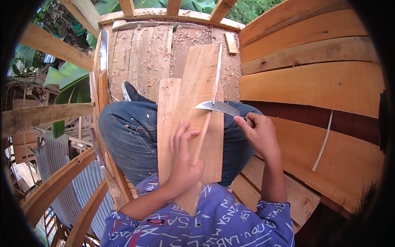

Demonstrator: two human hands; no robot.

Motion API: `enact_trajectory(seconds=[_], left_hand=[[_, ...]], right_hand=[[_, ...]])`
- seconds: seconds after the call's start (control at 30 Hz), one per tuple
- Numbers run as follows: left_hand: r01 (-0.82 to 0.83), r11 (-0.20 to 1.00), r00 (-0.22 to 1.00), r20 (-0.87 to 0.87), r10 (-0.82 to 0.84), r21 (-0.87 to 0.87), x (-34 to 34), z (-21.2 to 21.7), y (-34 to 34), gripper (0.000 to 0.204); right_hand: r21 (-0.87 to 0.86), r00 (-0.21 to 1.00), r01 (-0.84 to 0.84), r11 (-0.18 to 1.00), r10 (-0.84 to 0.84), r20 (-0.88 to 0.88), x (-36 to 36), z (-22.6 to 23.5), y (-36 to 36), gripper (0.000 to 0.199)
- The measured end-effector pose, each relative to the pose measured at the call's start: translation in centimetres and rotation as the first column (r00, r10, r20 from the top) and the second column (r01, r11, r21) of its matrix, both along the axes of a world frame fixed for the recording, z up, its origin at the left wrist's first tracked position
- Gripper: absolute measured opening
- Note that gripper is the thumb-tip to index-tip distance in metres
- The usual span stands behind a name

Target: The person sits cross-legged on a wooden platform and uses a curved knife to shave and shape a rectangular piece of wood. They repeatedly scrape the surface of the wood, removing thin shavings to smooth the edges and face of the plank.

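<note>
A long wooden board [197, 74] slants across my lap, its near end against my shirt. My left hand [184, 160] holds it down, fingers spread over its face and the thumb by its right edge. In my closed right hand [261, 133] is a knife [224, 108] with a curved blade; its handle is mostly hidden by the fingers. The blade lies across the board's right edge, pointing left. A thin pale strip runs along that edge from the blade to the far end. Under the slanted board, a second, wider board [212, 152] rests across my thighs.
Wood shavings litter the plank floor [140, 53]. A small wood offcut [231, 43] lies at the far right, and a long metal blade [104, 49] at the left. A plank wall [304, 86] rises on the right. Slatted railings [49, 111] stand left.
</note>
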State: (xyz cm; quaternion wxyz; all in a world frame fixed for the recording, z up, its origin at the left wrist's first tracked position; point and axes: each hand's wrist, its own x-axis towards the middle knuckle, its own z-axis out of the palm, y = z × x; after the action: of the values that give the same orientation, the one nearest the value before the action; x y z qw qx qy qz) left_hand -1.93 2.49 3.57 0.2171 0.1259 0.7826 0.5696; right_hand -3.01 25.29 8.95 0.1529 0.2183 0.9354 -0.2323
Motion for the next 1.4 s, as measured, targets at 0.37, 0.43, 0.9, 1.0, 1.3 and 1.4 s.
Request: enact_trajectory(seconds=[0.37,0.43,0.9,1.0,1.3,1.4], left_hand=[[-0.011,0.999,1.000,0.025,0.010,0.037,0.0,-0.1,-0.1,0.062],[-0.028,0.998,0.999,0.018,0.027,0.050,0.2,-0.4,-0.1,0.061],[-0.031,0.999,0.999,-0.009,0.031,0.040,0.2,-0.5,-0.1,0.059],[-0.029,0.999,1.000,-0.004,0.029,0.044,0.5,-0.6,-0.2,0.059],[-0.042,0.998,0.999,0.014,0.041,0.053,0.5,-0.5,-0.1,0.059],[-0.031,0.998,1.000,0.005,0.031,0.056,0.3,-0.5,-0.1,0.058]], right_hand=[[-0.671,0.984,0.175,0.720,-0.142,0.104,2.3,0.1,1.2,0.031],[-0.691,0.995,0.094,0.716,-0.050,0.084,2.7,-0.1,1.3,0.032],[-0.644,0.983,0.095,0.759,-0.172,-0.058,2.9,-0.2,1.4,0.026],[-0.644,0.885,0.295,0.706,-0.456,-0.095,2.0,-0.2,1.8,0.023],[-0.750,0.973,0.182,0.636,-0.225,0.046,3.3,-0.1,1.1,0.020],[-0.690,0.969,0.172,0.703,-0.248,-0.012,3.3,-1.6,1.5,0.018]])
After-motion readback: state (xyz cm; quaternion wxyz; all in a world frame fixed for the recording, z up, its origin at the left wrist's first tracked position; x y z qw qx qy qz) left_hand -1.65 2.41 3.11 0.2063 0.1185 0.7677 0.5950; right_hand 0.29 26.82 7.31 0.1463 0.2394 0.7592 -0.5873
